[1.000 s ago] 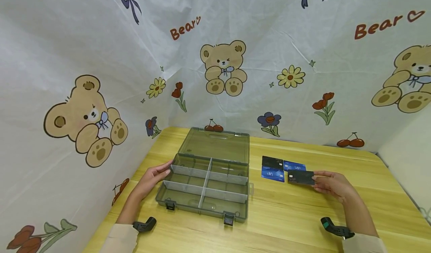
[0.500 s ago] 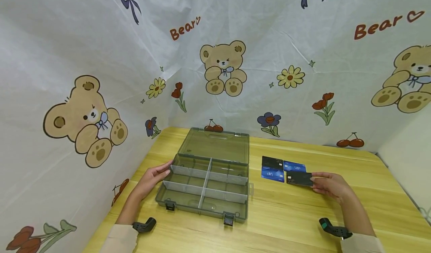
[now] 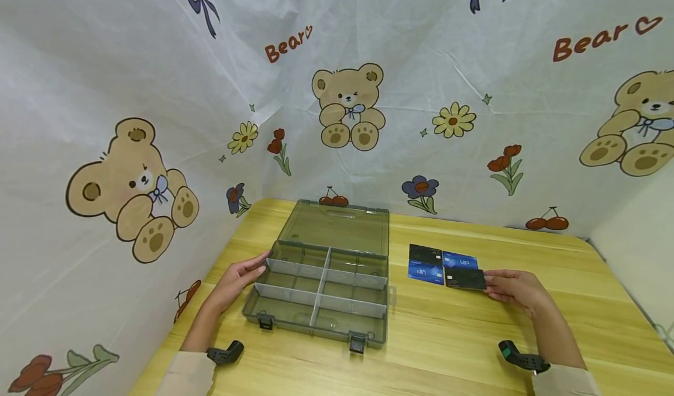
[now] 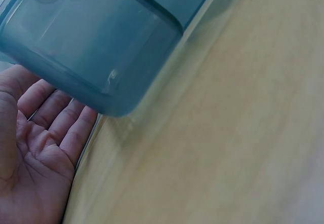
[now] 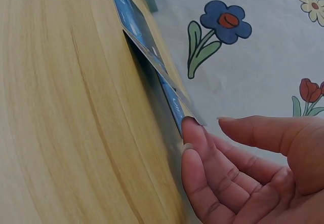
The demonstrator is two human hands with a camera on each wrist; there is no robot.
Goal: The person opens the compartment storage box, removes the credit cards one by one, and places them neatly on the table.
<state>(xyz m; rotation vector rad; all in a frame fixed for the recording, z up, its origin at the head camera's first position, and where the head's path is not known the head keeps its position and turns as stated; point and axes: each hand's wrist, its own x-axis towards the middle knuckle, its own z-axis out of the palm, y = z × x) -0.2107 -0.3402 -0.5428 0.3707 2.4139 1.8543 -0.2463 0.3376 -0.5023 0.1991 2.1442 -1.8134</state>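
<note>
A grey translucent compartment box (image 3: 342,322) lies with its lid (image 3: 337,227) laid back. My left hand (image 3: 239,279) rests against its left side with loosely straight fingers; the fingertips are hidden behind the box wall in the left wrist view. At the right, my right hand (image 3: 518,291) holds the right edge of a black VIP card (image 3: 464,278). In the right wrist view that card (image 5: 164,77) slants, its far end low and near end raised at my fingers (image 5: 195,133). The thumb looks slightly apart from it. Two blue cards (image 3: 425,272) and another black card (image 3: 425,254) lie beside it.
The wooden table (image 3: 437,343) carries the box and cards. A white sheet printed with bears and flowers (image 3: 400,168) stands behind and along the left. A small clear tab (image 3: 392,296) juts from the box's right side.
My right hand has shifted slightly left with the black VIP card, which now sits closer against the blue cards. The left hand and the box have kept their places.
</note>
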